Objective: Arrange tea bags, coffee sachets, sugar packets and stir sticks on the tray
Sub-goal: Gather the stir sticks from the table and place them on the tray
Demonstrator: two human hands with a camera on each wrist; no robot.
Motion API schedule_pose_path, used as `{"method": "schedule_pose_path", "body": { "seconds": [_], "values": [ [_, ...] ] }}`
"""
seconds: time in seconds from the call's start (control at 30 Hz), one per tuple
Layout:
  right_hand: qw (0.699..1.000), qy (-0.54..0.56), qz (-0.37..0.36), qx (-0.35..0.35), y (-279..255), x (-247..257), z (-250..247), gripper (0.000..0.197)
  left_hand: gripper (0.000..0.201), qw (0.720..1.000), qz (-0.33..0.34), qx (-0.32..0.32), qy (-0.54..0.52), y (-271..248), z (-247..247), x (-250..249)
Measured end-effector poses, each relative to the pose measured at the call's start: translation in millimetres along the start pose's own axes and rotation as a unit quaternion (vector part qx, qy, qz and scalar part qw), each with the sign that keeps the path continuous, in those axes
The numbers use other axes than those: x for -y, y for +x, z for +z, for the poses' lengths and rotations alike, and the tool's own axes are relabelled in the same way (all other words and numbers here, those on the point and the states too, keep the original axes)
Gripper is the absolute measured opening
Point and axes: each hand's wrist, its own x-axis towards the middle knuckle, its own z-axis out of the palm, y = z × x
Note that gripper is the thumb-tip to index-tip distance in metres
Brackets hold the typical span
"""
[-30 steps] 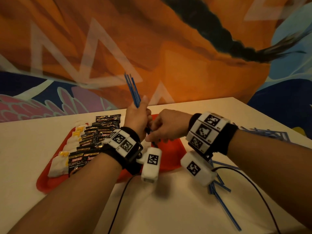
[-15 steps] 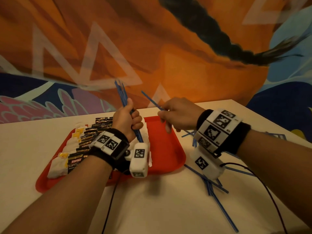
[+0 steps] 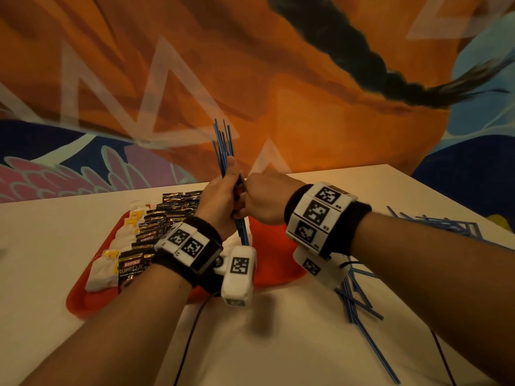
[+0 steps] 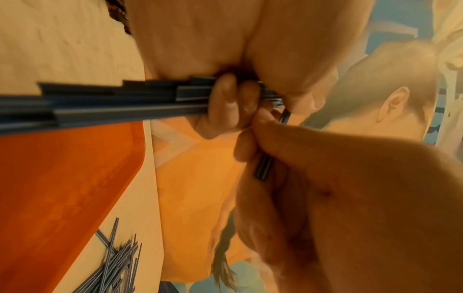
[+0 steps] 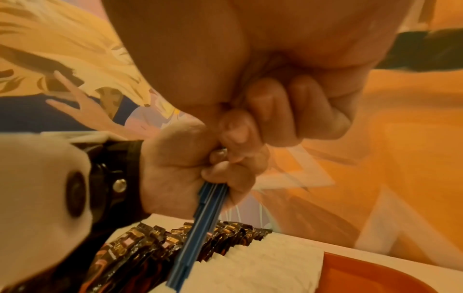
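Fingers of the left hand (image 3: 220,201) curl tight round a bundle of blue stir sticks (image 3: 223,143), held upright above the red tray (image 3: 274,254). Touching it, the right hand (image 3: 264,199) seems to pinch one stick into the bundle, though its fingertips are mostly hidden. Coffee sachets (image 3: 164,218) and white packets (image 3: 101,274) fill the tray's left side; loose sticks (image 3: 358,305) lie right of the tray.

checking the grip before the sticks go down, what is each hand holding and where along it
The left hand grips the bundle of blue stir sticks around its middle. The right hand pinches a single stir stick near its end, against the bundle.
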Motion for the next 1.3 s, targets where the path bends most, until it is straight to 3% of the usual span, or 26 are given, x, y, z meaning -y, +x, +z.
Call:
{"method": "schedule_pose_path", "body": {
  "seconds": [0.1, 0.17, 0.3, 0.43, 0.5, 0.57, 0.67, 0.73, 0.83, 0.93, 1.13, 1.23, 1.3],
  "values": [
    [0.999, -0.041, -0.015, 0.004, 4.6, -0.1, 4.5, 0.033, 0.045, 1.000, 0.003, 0.015, 0.000, -0.7, -2.3, -1.5],
    [0.998, -0.063, -0.028, 0.004, 6.6, 1.0, 6.3, 0.024, 0.046, 1.000, -0.002, 0.022, 0.014, -1.6, -1.7, -2.0],
    [0.991, -0.118, -0.044, 0.036, 2.6, 4.0, 7.2, 0.029, 0.039, 0.998, -0.019, -0.034, 0.041, -3.5, 4.6, -1.9],
    [0.995, -0.040, -0.036, 0.084, -2.5, -2.0, -4.2, 0.028, 0.039, 0.997, -0.021, -0.059, 0.048, -9.5, 5.1, -8.4],
    [0.999, 0.039, -0.018, 0.030, -1.8, -10.8, -14.9, 0.034, 0.038, 0.999, -0.022, -0.029, 0.036, -14.6, 3.9, -12.8],
    [0.991, 0.080, -0.010, -0.109, 5.6, -20.6, -25.0, 0.037, 0.039, 0.999, -0.030, 0.015, 0.031, -20.2, 3.8, -16.0],
    [0.944, 0.137, 0.001, -0.301, 19.6, -26.6, -42.2, 0.035, 0.045, 0.993, -0.047, 0.101, 0.047, -28.7, 8.6, -17.7],
    [0.923, 0.184, -0.002, -0.337, 27.1, -23.8, -54.7, 0.043, 0.045, 0.985, -0.042, 0.143, 0.085, -34.6, 13.3, -18.0],
    [0.946, 0.177, 0.009, -0.271, 36.0, -14.8, -62.8, 0.047, 0.045, 0.975, -0.039, 0.180, 0.122, -41.3, 18.0, -18.6],
    [0.949, 0.245, -0.015, -0.197, 39.0, -6.8, -55.6, 0.032, 0.043, 0.976, -0.046, 0.174, 0.125, -43.5, 20.1, -20.4],
    [0.977, 0.158, -0.047, -0.138, 40.2, -3.4, -48.4, 0.030, 0.042, 0.979, -0.035, 0.157, 0.123, -43.3, 17.6, -20.2],
    [0.954, 0.252, -0.050, -0.153, 39.0, -3.2, -43.1, 0.034, 0.048, 0.983, -0.029, 0.140, 0.117, -42.2, 18.2, -20.1],
    [0.912, 0.346, -0.035, -0.219, 38.6, -7.8, -36.5, 0.037, 0.052, 0.989, -0.023, 0.115, 0.088, -38.5, 17.3, -23.5]
  ]
}}
